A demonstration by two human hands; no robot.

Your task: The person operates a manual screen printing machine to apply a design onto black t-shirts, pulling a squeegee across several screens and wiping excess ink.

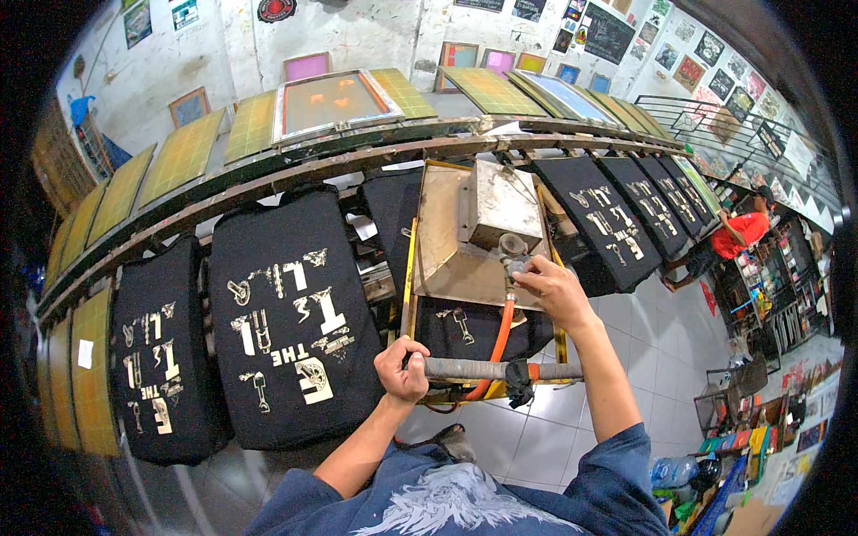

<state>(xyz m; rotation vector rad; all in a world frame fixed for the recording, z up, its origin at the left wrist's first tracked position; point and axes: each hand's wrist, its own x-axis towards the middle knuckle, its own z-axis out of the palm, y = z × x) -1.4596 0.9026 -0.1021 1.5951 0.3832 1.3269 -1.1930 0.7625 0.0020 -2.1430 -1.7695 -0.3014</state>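
Observation:
My left hand [402, 368] is wrapped round the left end of a grey, tape-bound handle bar [474, 368]. With pinched fingers, my right hand [554, 288] holds the small metal valve [509, 265] at the top of an orange hose [503, 335]. The hose runs down from the valve and passes the bar. Beyond it stands a wheeled-looking dryer's metal hood [447, 268] with a silver box [502, 204] on top, held in a yellow frame [409, 277]. Under the hood, a printed black T-shirt [478, 329] shows in part.
More printed black T-shirts lie on boards to the left [286, 313] and right [599, 214]. Behind runs a long rack with yellowish panels [183, 161] and a framed screen [335, 103]. A person in a red shirt [744, 232] stands at far right. Grey floor tiles [554, 406] lie below.

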